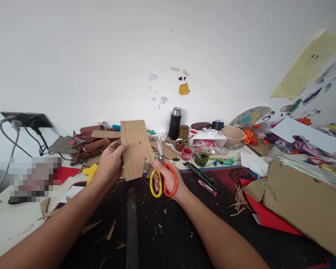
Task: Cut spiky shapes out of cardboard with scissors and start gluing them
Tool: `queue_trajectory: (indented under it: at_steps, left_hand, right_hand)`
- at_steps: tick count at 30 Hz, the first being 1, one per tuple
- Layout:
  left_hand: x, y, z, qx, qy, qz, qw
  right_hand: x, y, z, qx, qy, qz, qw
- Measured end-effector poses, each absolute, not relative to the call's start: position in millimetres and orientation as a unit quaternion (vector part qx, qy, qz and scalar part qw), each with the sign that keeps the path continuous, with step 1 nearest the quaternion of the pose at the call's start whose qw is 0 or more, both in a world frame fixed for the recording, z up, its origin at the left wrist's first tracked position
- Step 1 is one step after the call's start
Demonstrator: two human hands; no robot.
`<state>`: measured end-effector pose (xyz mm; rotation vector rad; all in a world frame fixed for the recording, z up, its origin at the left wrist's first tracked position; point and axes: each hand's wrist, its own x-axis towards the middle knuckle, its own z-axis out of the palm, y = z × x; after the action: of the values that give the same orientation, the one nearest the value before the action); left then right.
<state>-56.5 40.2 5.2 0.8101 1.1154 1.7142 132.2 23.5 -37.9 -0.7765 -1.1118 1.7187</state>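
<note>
My left hand (109, 164) grips a brown cardboard piece (134, 145) by its left edge and holds it upright above the dark mat. My right hand (168, 178) is closed in the handles of a pair of scissors (161, 175) with one yellow and one orange loop. The blades point up and meet the cardboard's right side, where a slanted cut edge shows. Both forearms reach in from the bottom of the view.
A dark ruler (131, 224) lies on the black mat (184, 231) among cardboard scraps. A large cardboard sheet (302, 205) over red paper sits right. Thermos (174, 123), paint jars, bowl (233, 135) and craft clutter line the wall. Cables and a socket (28, 119) hang left.
</note>
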Motion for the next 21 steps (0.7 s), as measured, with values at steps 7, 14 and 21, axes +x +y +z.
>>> queue_trajectory:
  at_steps: [7,14,21]
  left_hand:
    - [-53,40,11,0.25,0.445,0.657,0.555]
    - [-52,27,22,0.209,0.426,0.537,0.698]
    - [-44,20,29,0.176,0.413,0.538,0.713]
  right_hand:
    - [134,26,-38,-0.285,-0.439,0.719,0.456]
    - [135,26,-37,-0.243,-0.439,0.764,0.405]
    - [135,25,-38,-0.242,-0.441,0.772,0.387]
